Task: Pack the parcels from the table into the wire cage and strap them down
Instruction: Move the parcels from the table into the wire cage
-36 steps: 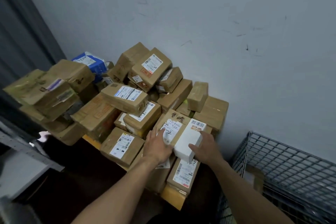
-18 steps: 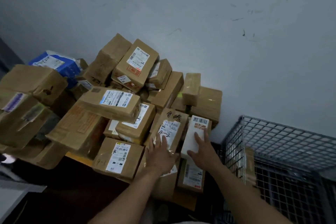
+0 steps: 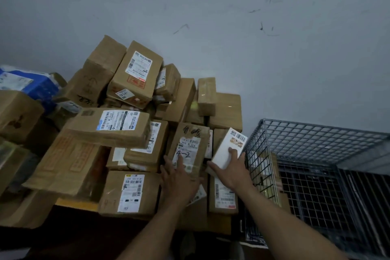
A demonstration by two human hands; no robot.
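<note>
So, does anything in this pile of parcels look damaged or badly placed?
Yes. The large flat parcel at the left front is crumpled and lies tilted. The long parcel rests askew on top of it. The whole pile is a loose heap.

The light is dim and cool, with a blue-grey cast over everything. It falls soft and even on the wall point(image 3: 253, 48), which darkens toward the upper corners, and nothing throws a hard-edged shadow. The white box point(image 3: 226, 150) in my right hand point(image 3: 232, 172) is the brightest patch, close to washed out, though its barcode still shows. Labels on the parcels point(image 3: 109, 129) in the middle of the counter point(image 3: 76, 203) look fairly sharp, as does the handwriting by my left hand point(image 3: 179, 177). Toward the counter's left end the cardboard smears and stretches with the wide lens. Below the counter's front edge all sinks to near black, and the inside of the wire cage point(image 3: 316, 139) lies in deep shadow. Fine detail is soft and slightly blocky.
</note>
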